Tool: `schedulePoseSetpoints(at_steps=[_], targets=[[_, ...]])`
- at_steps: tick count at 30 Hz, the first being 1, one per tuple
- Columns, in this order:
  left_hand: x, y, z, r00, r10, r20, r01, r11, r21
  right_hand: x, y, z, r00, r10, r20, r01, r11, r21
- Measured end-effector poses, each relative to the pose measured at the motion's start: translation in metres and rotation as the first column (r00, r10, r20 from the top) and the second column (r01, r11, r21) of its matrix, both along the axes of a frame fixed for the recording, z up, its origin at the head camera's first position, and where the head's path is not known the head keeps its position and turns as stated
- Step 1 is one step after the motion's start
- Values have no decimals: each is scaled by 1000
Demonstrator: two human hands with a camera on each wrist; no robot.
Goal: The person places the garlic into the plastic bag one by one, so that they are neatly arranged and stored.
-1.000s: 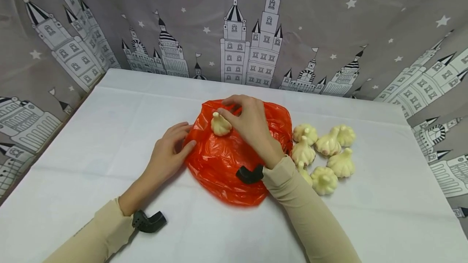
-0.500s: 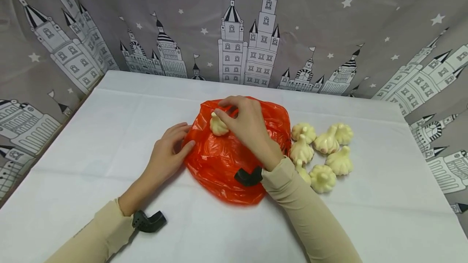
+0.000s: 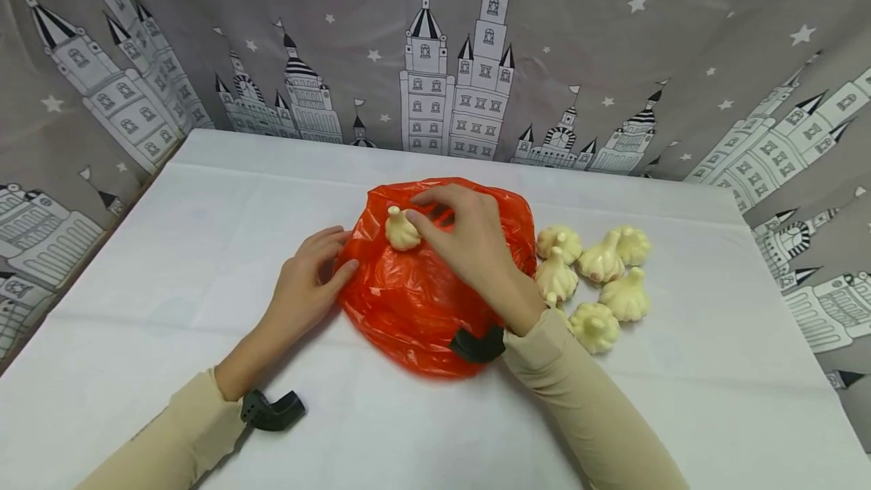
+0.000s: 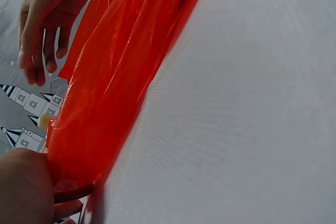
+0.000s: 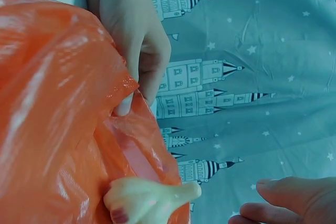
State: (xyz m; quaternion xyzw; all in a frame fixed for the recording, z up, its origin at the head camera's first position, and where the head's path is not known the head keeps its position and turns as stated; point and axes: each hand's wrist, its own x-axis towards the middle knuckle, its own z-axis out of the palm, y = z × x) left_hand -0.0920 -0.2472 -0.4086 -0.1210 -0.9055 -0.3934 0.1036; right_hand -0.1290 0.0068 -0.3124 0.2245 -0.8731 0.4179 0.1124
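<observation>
A garlic bulb [image 3: 403, 233] lies on a crumpled red plastic bag [image 3: 422, 293], near the bag's far left rim. My left hand [image 3: 308, 282] holds the bag's left edge; in the right wrist view its thumb [image 5: 124, 106] sits inside the rim, the other fingers outside. Above the bag is my right hand [image 3: 469, 237], just right of the bulb. The left wrist view has this hand [image 4: 50, 35] with fingers hanging loose and nothing in them. A gap separates it from the garlic bulb [image 5: 144, 199] in the right wrist view.
Several more garlic bulbs [image 3: 624, 295] stand in a cluster right of the bag, partly hidden by the right forearm. A white cloth [image 3: 204, 278] covers the table. Behind it hangs a grey curtain [image 3: 544, 13] printed with castles and stars.
My right hand has let go of the garlic bulb and drawn slightly right and nearer to me. The bulb stays on the bag, and my left hand keeps its place at the bag's edge.
</observation>
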Motion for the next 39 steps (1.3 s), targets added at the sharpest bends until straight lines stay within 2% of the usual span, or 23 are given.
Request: schedulePoseSetpoints(at_steps=[13,21,36,39], targets=[[2,0,-1,1000,25,-6,-25,1000,-5,15,32,6,999,-3,-41,2,1000,-22],[-1,3,-2,1000,27,-15,-27,1000,-5,21,56,6,1000,-4,-22,3,999,-36],[-6,13,-3,1000,26,-14,-26,1000,0,25,121,-2,993,-115,-34,116,993,12],[-8,18,-3,999,40,-14,-40,999,-5,20,139,-4,992,-118,-38,119,993,15]])
